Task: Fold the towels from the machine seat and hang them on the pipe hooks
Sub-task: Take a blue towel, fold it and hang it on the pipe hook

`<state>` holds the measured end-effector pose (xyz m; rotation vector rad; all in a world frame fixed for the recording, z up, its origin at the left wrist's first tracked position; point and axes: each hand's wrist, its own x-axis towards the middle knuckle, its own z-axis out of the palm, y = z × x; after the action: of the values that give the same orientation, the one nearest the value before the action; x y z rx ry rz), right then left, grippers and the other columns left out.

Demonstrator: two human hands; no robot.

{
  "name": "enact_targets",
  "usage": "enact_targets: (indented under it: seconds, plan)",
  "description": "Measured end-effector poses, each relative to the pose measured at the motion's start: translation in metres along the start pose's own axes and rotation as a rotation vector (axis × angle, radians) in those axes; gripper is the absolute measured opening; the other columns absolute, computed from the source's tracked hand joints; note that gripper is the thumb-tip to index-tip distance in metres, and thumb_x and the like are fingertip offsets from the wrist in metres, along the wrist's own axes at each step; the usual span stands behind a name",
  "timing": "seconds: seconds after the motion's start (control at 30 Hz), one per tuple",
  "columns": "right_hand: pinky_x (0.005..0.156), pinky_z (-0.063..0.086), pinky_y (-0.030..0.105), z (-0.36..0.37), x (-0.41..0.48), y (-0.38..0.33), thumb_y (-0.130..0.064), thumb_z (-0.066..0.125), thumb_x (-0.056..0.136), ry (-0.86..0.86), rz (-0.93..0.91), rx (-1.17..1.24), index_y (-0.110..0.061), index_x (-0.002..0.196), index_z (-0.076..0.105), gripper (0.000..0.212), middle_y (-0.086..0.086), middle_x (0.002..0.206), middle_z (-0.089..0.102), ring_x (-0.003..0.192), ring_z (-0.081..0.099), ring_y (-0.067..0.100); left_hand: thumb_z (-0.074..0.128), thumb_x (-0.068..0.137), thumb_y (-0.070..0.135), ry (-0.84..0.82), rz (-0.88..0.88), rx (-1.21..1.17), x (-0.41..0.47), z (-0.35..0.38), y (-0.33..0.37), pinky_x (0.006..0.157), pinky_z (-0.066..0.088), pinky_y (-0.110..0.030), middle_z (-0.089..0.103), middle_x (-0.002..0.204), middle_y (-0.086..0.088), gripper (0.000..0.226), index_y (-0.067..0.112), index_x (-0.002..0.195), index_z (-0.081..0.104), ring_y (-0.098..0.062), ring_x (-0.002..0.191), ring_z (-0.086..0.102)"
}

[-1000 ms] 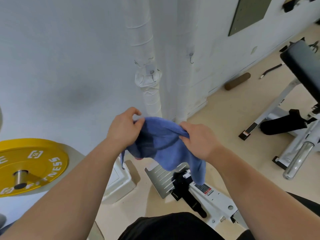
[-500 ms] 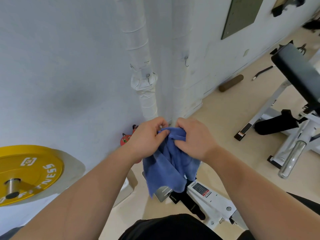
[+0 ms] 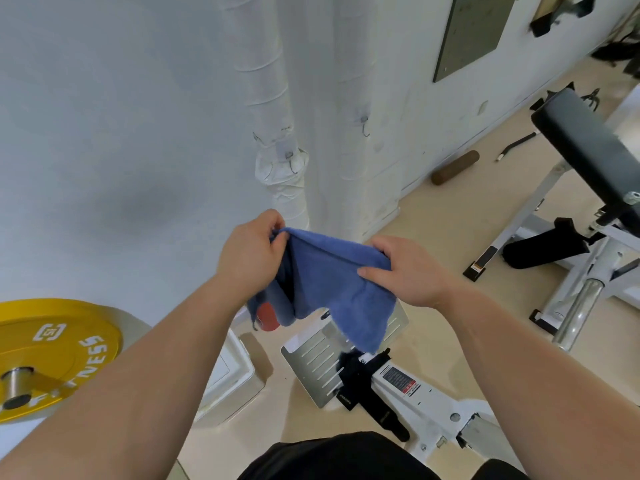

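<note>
- At the far left we see a yellow weight plate (image 3: 52,355) on its metal sleeve, close to the white wall.
- Our left hand (image 3: 249,258) pinches the left top corner of the blue towel (image 3: 332,289), fingers curled round the cloth.
- The towel hangs in the air between our two hands, its top edge stretched from one to the other. The rest droops in loose folds, and the lowest corner hangs over a slotted metal footplate (image 3: 322,362) on the floor.
- Something red shows just behind the towel's lower left part; we cannot tell what it is.
- Behind and above the towel stands a white wrapped pipe (image 3: 273,98) with a small hook (image 3: 293,165) at its bulging joint. A second hook (image 3: 364,128) sits on the white column just to its right. Both hooks are bare.
- Our right hand (image 3: 408,271) grips the towel's right top end, thumb laid across the near face.
- Further right a brown roller (image 3: 455,167) lies on the floor by the wall, and a black padded bench (image 3: 588,147) stands on a white frame.
</note>
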<state>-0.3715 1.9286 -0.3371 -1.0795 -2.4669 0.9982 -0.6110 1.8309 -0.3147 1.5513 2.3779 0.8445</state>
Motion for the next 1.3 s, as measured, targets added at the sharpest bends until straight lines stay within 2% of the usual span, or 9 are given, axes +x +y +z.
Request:
enact_targets:
  seconds: [0.17,0.3,0.47,0.63,0.77,0.93,1.07,1.2,1.3]
  plan:
    - [0.068,0.046,0.024,0.003,-0.001,-0.017,-0.034,0.055,0.098,0.115,0.027,0.241,-0.027,0.088,0.057,0.013,-0.004,0.081,0.063,0.074,0.057,0.010,0.052,0.099,0.027,-0.048,-0.082,0.020,0.002,0.004,-0.009,0.064,0.047,-0.035,0.062,0.068,-0.001,0.011,0.020,0.091,0.055,-0.024,0.072,0.061]
    - [0.078,0.046,0.020,0.006,-0.001,-0.020,-0.011,0.041,0.099,0.148,0.096,0.387,-0.029,0.097,0.065,0.030,-0.009,0.092,0.067,0.087,0.059,0.006,0.050,0.093,0.017,-0.215,-0.256,-0.262,-0.007,0.007,-0.002,0.060,0.045,-0.032,0.061,0.070,-0.005,0.012,0.027,0.099,0.053,-0.022,0.065,0.055]
    - [0.060,0.045,0.012,0.017,-0.005,-0.035,0.001,0.052,0.090,0.139,0.145,0.558,-0.019,0.087,0.072,0.029,-0.007,0.069,0.063,0.061,0.054,0.002,0.042,0.071,0.009,-0.358,-0.366,-0.625,-0.025,0.008,0.018,0.064,0.038,-0.044,0.062,0.091,-0.023,0.039,0.036,0.094,0.059,-0.029,0.072,0.046]
    - [0.084,0.056,0.023,0.030,-0.007,-0.044,0.010,0.053,0.088,0.010,0.118,0.784,-0.015,0.107,0.075,0.038,0.005,0.098,0.078,0.094,0.073,0.014,0.058,0.079,-0.005,-0.270,-0.342,-0.945,-0.037,0.015,0.039,0.068,0.042,-0.042,0.068,0.082,-0.008,0.046,0.029,0.110,0.062,-0.029,0.073,0.053]
    - [0.091,0.057,0.029,0.031,-0.006,-0.041,0.006,0.066,0.088,0.100,0.060,0.729,-0.016,0.109,0.073,0.031,0.009,0.097,0.077,0.095,0.073,0.022,0.055,0.087,-0.019,-0.170,-0.366,-1.109,-0.045,0.017,0.039,0.063,0.055,-0.029,0.076,0.086,-0.009,0.052,0.016,0.125,0.055,-0.018,0.060,0.069]
    - [0.074,0.055,0.025,0.035,-0.003,-0.042,-0.008,0.071,0.090,0.269,0.053,0.636,-0.018,0.095,0.077,0.013,0.006,0.080,0.072,0.072,0.064,0.010,0.055,0.092,-0.014,-0.178,-0.423,-1.228,-0.051,0.023,0.040,0.057,0.055,-0.026,0.070,0.065,-0.006,0.038,0.010,0.121,0.058,-0.017,0.054,0.067]
    - [0.077,0.038,0.007,0.035,-0.004,-0.038,-0.016,0.066,0.095,0.358,-0.079,0.238,-0.015,0.093,0.075,0.009,-0.002,0.092,0.057,0.083,0.056,0.003,0.067,0.083,0.007,-0.136,-0.473,-1.180,-0.049,0.027,0.037,0.089,0.053,-0.047,0.071,0.087,-0.018,0.022,0.011,0.105,0.067,-0.030,0.083,0.064]
    - [0.084,0.044,0.023,0.031,-0.004,-0.039,-0.025,0.047,0.100,0.252,-0.161,0.110,-0.014,0.096,0.071,0.027,-0.003,0.093,0.060,0.090,0.056,0.014,0.066,0.089,0.010,-0.113,-0.485,-1.123,-0.047,0.026,0.035,0.085,0.055,-0.046,0.073,0.086,-0.016,0.013,0.005,0.101,0.070,-0.028,0.083,0.066]
    - [0.081,0.047,0.020,0.029,-0.005,-0.042,-0.022,0.049,0.100,0.158,-0.164,0.181,-0.018,0.101,0.073,0.024,-0.006,0.092,0.070,0.088,0.062,0.008,0.063,0.094,0.002,-0.097,-0.511,-1.153,-0.046,0.024,0.032,0.071,0.054,-0.037,0.073,0.087,-0.018,0.015,-0.001,0.105,0.072,-0.029,0.080,0.067]
